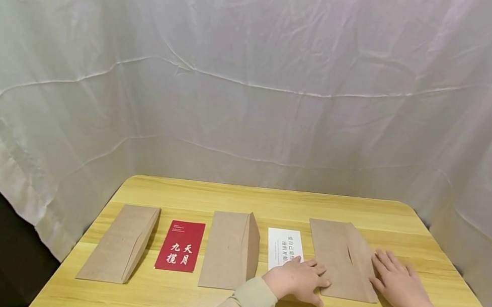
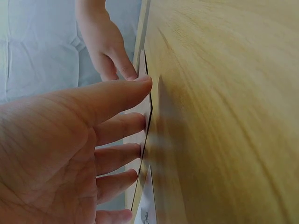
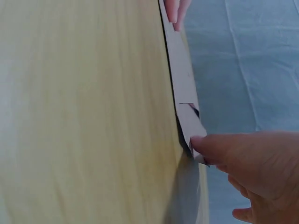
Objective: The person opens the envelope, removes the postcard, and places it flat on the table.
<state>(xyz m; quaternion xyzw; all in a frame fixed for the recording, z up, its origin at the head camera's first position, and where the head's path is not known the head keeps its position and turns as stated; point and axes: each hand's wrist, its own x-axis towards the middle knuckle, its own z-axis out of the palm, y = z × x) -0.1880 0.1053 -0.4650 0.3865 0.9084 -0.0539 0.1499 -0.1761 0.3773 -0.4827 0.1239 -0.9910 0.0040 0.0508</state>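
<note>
A brown paper envelope (image 1: 329,259) lies on the table between both hands, its flap (image 1: 363,265) on the right side and slightly raised. My left hand (image 1: 302,280) rests its extended fingers along the envelope's left edge, over part of a white card (image 1: 278,248) with printed characters. In the left wrist view, the thumb (image 2: 126,95) of that hand reaches the envelope's near corner. My right hand (image 1: 400,282) touches the flap's outer edge with fingers extended; its thumb (image 3: 210,144) is against the flap in the right wrist view.
Farther left on the wooden table (image 1: 277,202) lie a second brown envelope (image 1: 223,252), a red card (image 1: 180,237) with white characters and a third brown envelope (image 1: 114,247). Pale cloth (image 1: 252,98) hangs behind and around the table.
</note>
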